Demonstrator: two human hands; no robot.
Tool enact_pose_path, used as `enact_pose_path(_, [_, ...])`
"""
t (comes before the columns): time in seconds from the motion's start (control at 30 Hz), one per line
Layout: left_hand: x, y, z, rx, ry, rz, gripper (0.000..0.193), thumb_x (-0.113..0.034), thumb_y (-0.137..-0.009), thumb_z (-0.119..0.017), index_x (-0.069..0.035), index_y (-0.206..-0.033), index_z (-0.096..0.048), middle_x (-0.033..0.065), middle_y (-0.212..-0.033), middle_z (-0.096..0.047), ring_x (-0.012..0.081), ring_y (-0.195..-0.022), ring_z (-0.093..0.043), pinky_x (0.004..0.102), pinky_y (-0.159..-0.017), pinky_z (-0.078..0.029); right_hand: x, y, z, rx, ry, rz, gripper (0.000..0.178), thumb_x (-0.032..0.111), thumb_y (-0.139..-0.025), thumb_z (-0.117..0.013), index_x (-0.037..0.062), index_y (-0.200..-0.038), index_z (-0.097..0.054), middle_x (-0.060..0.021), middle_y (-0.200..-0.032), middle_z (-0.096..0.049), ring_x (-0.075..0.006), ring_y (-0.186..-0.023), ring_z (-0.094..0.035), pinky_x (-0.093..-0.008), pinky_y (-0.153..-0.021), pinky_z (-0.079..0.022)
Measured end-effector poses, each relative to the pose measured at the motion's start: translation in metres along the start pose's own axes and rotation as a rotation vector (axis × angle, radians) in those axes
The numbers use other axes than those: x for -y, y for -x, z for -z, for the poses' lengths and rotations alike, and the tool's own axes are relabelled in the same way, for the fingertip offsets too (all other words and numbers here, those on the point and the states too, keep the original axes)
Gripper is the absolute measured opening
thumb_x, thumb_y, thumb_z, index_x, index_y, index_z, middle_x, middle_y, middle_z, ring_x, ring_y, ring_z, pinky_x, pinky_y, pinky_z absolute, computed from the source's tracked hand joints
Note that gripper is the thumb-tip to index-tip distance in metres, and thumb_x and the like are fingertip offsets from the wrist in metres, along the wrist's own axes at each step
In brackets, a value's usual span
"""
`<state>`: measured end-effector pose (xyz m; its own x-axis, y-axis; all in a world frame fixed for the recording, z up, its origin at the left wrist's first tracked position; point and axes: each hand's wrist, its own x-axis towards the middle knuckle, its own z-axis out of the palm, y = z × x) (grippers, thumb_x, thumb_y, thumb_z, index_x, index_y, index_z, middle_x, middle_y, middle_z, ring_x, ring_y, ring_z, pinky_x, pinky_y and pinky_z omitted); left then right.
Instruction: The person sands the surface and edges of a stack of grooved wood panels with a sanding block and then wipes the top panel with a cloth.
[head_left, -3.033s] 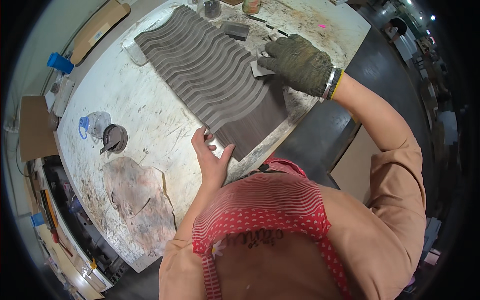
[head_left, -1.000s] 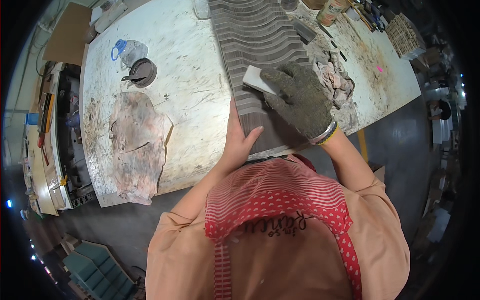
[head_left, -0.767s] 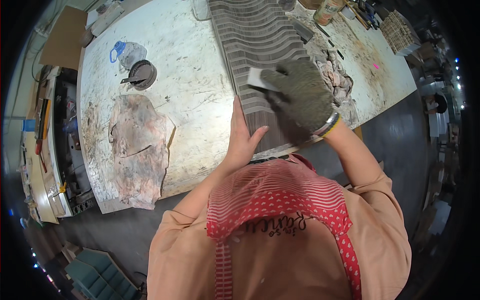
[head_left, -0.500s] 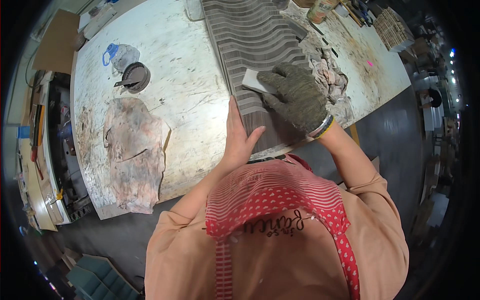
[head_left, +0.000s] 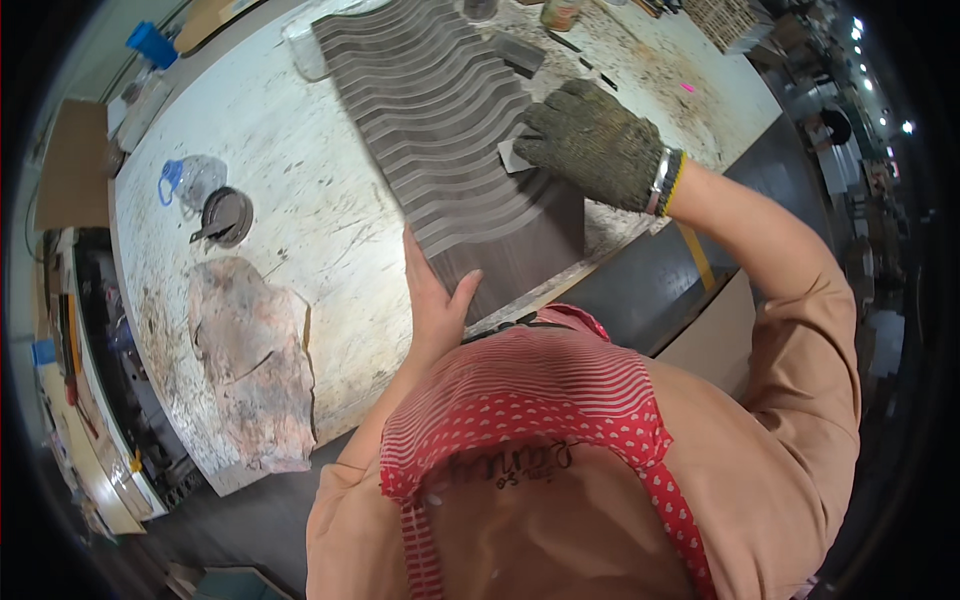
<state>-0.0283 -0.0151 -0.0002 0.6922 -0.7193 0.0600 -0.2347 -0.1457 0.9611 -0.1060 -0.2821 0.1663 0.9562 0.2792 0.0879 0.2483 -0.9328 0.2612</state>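
A long grey-brown wood-grain panel [head_left: 500, 262] lies on the white worktable, with rows of wavy raised slats across most of it and a flat strip at its near end. My bare left hand [head_left: 437, 308] rests at its near left corner, fingers stretched along the side edge and thumb spread over the top. In a dark knitted glove, my right hand [head_left: 592, 145] is closed on a white flat pad [head_left: 514, 158], at the right side of the slats. The glove hides much of the pad and part of the panel's right edge.
Left of the panel on the stained worktable [head_left: 350, 250] are a smeared cloth [head_left: 255, 365], an open tin [head_left: 228, 218] with a dark flat tool across it, and a clear blue-handled jug [head_left: 195, 183]. A grey block [head_left: 517, 54] lies beyond my right hand. A person [head_left: 826, 128] is far right.
My right hand has carried the white pad across the slats from the left side to the right. My left hand stays at the near left corner. The whole view has shifted and turned.
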Motion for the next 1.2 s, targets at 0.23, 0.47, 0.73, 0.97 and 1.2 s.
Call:
enact_pose_path(0.23, [0.002, 0.002, 0.001, 0.018, -0.038, 0.047, 0.102, -0.02, -0.084, -0.077, 0.006, -0.159, -0.012, 0.0299, -0.16, -0.024, 0.0433, -0.148, -0.027, 0.0465, -0.122, -0.024, -0.032, 0.004, 0.011, 0.14, 0.06, -0.029, 0.028, 0.022, -0.086, -0.063, 0.0162, -0.112, -0.07, -0.0094, -0.113, -0.064, -0.0281, -0.107, -0.063, -0.042, -0.094, -0.049])
enact_pose_path(0.47, [0.004, 0.001, 0.002, 0.021, -0.08, 0.023, 0.103, -0.019, -0.083, -0.078, 0.007, -0.158, -0.012, 0.0306, -0.16, -0.023, 0.0437, -0.148, -0.027, 0.0455, -0.123, -0.023, -0.054, 0.05, 0.009, 0.114, -0.017, -0.24, 0.025, 0.026, -0.08, -0.074, 0.0128, -0.1, -0.068, -0.0103, -0.099, -0.062, -0.0317, -0.101, -0.063, -0.0461, -0.086, -0.051])
enact_pose_path(0.73, [0.005, -0.001, 0.002, -0.01, -0.009, -0.041, 0.102, -0.021, -0.083, -0.079, 0.008, -0.157, -0.016, 0.0305, -0.158, -0.026, 0.0434, -0.147, -0.028, 0.0458, -0.122, -0.024, 0.029, -0.025, 0.003, -0.263, -0.376, -0.269, 0.038, 0.028, -0.089, -0.071, 0.0066, -0.12, -0.068, -0.0164, -0.105, -0.062, -0.031, -0.1, -0.063, -0.044, -0.085, -0.051])
enact_pose_path(0.97, [0.003, -0.001, 0.008, 0.028, -0.116, -0.058, 0.107, -0.024, -0.084, -0.08, 0.008, -0.158, -0.011, 0.0314, -0.16, -0.022, 0.0443, -0.148, -0.027, 0.0457, -0.122, -0.025, 0.045, -0.066, 0.006, 0.096, -0.267, -0.217, 0.045, 0.03, -0.086, -0.072, 0.0131, -0.127, -0.065, -0.0193, -0.118, -0.063, -0.0358, -0.105, -0.062, -0.0484, -0.092, -0.049])
enact_pose_path(1.2, [0.002, -0.001, 0.005, 0.012, -0.135, -0.072, 0.108, -0.024, -0.083, -0.08, 0.007, -0.158, -0.009, 0.0315, -0.16, -0.022, 0.0458, -0.148, -0.026, 0.0481, -0.122, -0.024, 0.059, -0.053, -0.02, -0.202, -0.27, -0.173, 0.043, 0.028, -0.089, -0.067, 0.0107, -0.129, -0.063, -0.0199, -0.123, -0.062, -0.0367, -0.107, -0.062, -0.0471, -0.092, -0.05])
